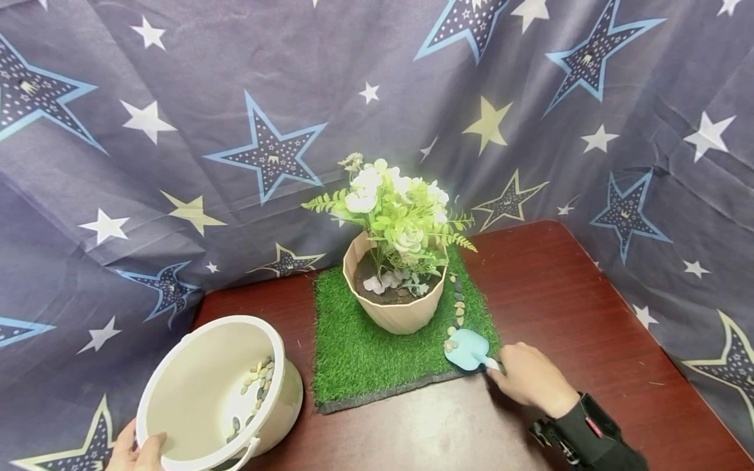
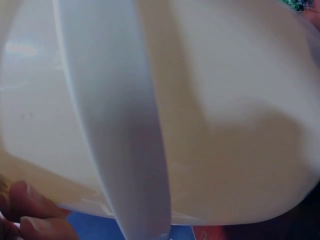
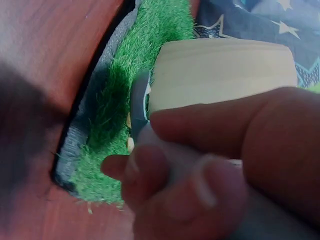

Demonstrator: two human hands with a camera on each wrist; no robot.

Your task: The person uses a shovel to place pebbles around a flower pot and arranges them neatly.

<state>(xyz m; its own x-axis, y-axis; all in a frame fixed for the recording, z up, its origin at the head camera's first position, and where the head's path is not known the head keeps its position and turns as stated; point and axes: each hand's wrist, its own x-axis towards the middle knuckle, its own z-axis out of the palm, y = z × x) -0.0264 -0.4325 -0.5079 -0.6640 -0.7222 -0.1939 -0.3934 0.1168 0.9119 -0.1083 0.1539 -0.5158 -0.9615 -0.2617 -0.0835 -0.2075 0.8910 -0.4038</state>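
We see the right hand [image 1: 532,378] reaching in from the lower right, its wrist low over the table [image 1: 589,314], fingers curled round the pale handle of a small blue trowel [image 1: 468,348]. The right wrist view confirms the grasp: thumb and fingers [image 3: 200,180] wrap the handle. The trowel's blade lies on the near right corner of the green turf mat [image 1: 353,353], touching the near end of a line of pebbles [image 1: 457,304] that runs along the mat beside the beige flowerpot [image 1: 396,314]. The pot stands upright in the mat's middle and holds soil, a few white stones and artificial white flowers [image 1: 394,209].

The left hand [image 1: 134,451] sits at the bottom left edge, its thumb hooked over the near rim of a white bucket [image 1: 194,366], gripping it. The bucket is tilted, its mouth turned toward us, with pebbles lying inside; its handle [image 2: 120,125] hangs across its outer wall. It rests at the table's near left corner, just beside the mat.

Bare table lies to the right of the mat and in front of it. A star-printed curtain [image 1: 235,98] closes the back and both sides, meeting the table's rounded far right edge.
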